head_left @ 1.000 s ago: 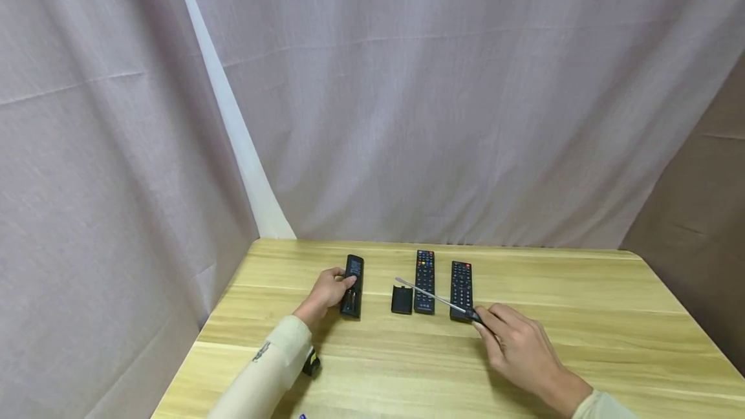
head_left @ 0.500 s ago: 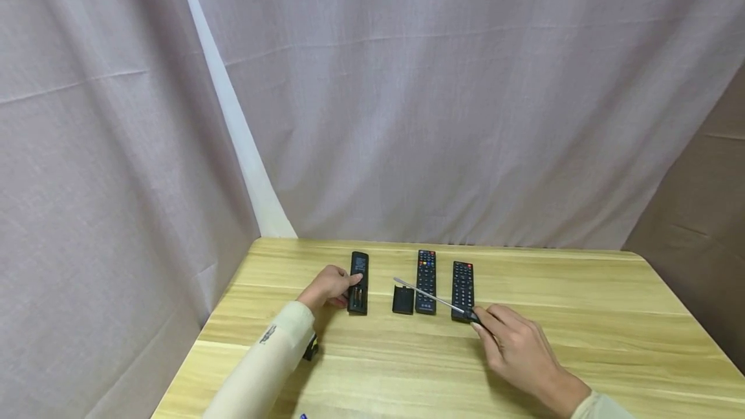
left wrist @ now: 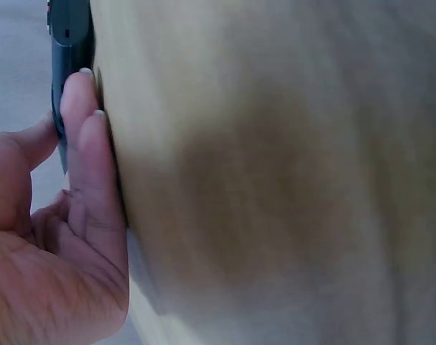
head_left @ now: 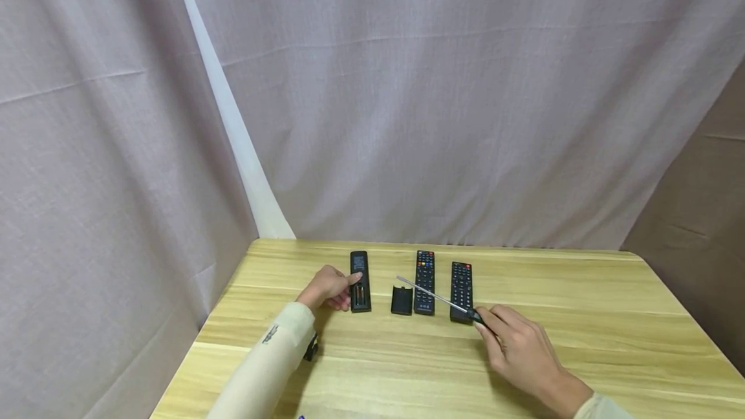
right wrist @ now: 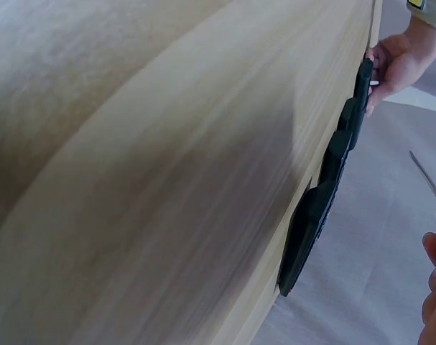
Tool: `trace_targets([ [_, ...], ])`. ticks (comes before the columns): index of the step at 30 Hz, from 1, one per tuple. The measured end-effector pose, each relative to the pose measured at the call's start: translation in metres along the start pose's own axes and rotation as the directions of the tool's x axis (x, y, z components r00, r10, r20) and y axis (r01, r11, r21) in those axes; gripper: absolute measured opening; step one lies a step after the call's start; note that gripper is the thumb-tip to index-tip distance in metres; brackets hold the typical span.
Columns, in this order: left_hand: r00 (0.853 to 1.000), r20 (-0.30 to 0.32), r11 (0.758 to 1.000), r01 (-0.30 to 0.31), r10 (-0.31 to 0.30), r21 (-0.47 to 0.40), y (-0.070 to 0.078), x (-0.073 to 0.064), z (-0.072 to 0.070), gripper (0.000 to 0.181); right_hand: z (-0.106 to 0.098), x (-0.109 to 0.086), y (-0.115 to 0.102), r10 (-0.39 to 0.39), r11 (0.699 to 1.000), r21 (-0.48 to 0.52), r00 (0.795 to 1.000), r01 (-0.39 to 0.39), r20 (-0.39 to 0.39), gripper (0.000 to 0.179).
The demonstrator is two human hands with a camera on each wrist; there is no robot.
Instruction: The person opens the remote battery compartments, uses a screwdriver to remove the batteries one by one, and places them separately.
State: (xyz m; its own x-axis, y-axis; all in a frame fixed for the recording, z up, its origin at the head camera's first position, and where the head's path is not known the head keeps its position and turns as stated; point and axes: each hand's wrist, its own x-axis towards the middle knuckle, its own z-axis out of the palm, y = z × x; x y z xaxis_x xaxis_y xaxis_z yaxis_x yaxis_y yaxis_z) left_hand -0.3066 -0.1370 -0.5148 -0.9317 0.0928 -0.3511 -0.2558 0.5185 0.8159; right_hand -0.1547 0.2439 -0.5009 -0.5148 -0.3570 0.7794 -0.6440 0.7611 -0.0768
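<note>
My left hand [head_left: 329,287] holds a black remote control [head_left: 360,262] by its left side, thumb on top. The remote lies back up, its battery compartment uncovered with batteries [head_left: 359,294] inside. In the left wrist view, the fingers [left wrist: 95,165] run along the edge of the remote [left wrist: 72,50]. My right hand [head_left: 520,348] grips a screwdriver [head_left: 474,315], its long metal shaft pointing left. That shaft crosses over two face-up remotes, one in the middle [head_left: 425,270] and one at right [head_left: 462,283]. The black battery cover [head_left: 401,301] lies left of the middle remote, near the screwdriver's tip.
Everything lies on a light wooden table [head_left: 396,367], with grey-mauve curtains [head_left: 407,147] behind and at both sides. A small blue thing [head_left: 302,417] shows at the bottom edge of the head view. A black and yellow object [head_left: 311,346] sits at the left sleeve's cuff.
My left hand has moved the remote a little to the right and straightened it, turning its open battery compartment more into view. The right hand with the screwdriver has barely moved.
</note>
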Motion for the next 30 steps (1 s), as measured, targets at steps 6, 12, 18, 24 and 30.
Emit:
trace_targets([
  [6, 1.0, -0.005, 1.0, -0.009, 0.009, -0.019, -0.0021, -0.0011, 0.001, 0.056, 0.0016, -0.0009, -0.0007, 0.017, 1.0, -0.018, 1.0, -0.017, 0.009, 0.023],
  [12, 1.0, -0.007, 0.999, -0.009, 0.009, -0.033, -0.0008, -0.0023, 0.001, 0.054, 0.003, -0.0009, 0.0004, 0.016, 1.0, -0.009, 1.0, -0.016, 0.0, 0.021],
  [18, 0.999, -0.02, 0.999, -0.039, 0.039, -0.026, -0.0025, -0.0016, 0.0041, 0.054, 0.0003, -0.003, 0.0039, 0.033, 0.999, -0.012, 0.999, -0.032, 0.021, 0.023],
  [24, 0.999, -0.005, 0.999, -0.051, 0.051, -0.012, -0.0057, 0.0013, 0.005, 0.055, -0.0036, -0.0028, 0.0054, 0.039, 0.999, -0.024, 0.999, -0.039, 0.029, 0.024],
  [30, 0.999, -0.025, 0.997, -0.046, 0.044, -0.063, -0.0054, -0.0034, -0.0002, 0.05, -0.006, -0.0005, 0.0062, 0.022, 1.0, -0.015, 1.0, -0.022, 0.002, 0.022],
])
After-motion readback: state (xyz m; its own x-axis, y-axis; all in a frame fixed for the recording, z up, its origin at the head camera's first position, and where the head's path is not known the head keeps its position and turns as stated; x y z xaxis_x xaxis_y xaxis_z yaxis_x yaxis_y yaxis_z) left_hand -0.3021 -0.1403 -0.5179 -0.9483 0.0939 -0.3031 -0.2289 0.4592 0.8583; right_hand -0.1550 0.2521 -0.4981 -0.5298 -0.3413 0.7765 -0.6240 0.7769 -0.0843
